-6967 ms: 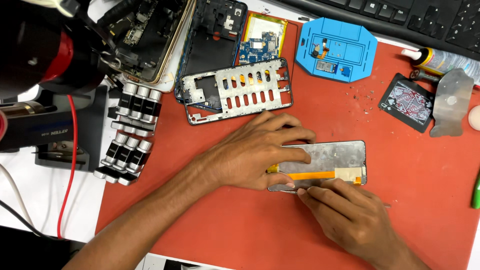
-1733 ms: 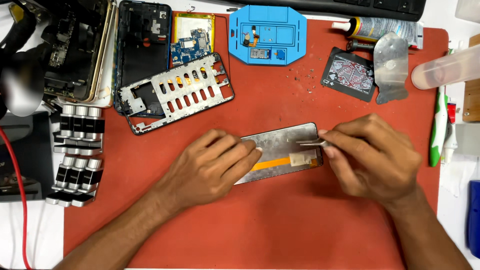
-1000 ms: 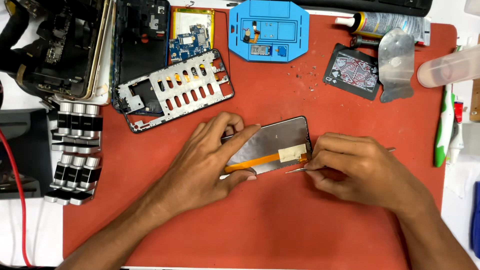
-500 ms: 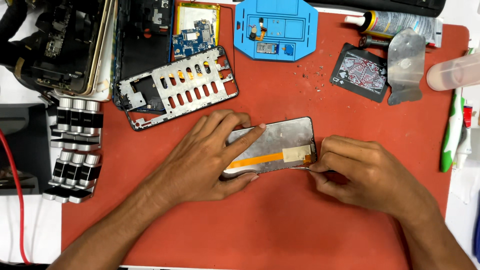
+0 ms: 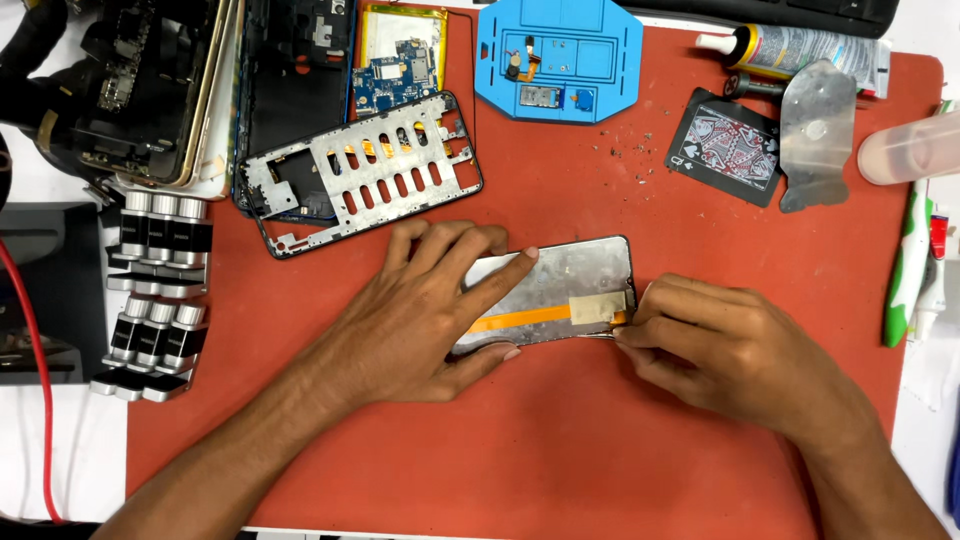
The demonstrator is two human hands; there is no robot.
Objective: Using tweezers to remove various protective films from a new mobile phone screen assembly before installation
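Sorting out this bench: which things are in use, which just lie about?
In use:
left hand
right hand
phone screen panel
orange ribbon cable

Lying about:
metal phone frame
blue tray
playing card
glue tube

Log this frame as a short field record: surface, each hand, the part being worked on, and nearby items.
surface: red mat
left hand: pressed flat on the phone screen panel, fingers spread
right hand: pinched at the panel's right edge, on a thin metal tool that is mostly hidden
panel: face down, silver back, orange flex cable along it
nearby: metal phone frame, blue parts tray, playing card, glue tube
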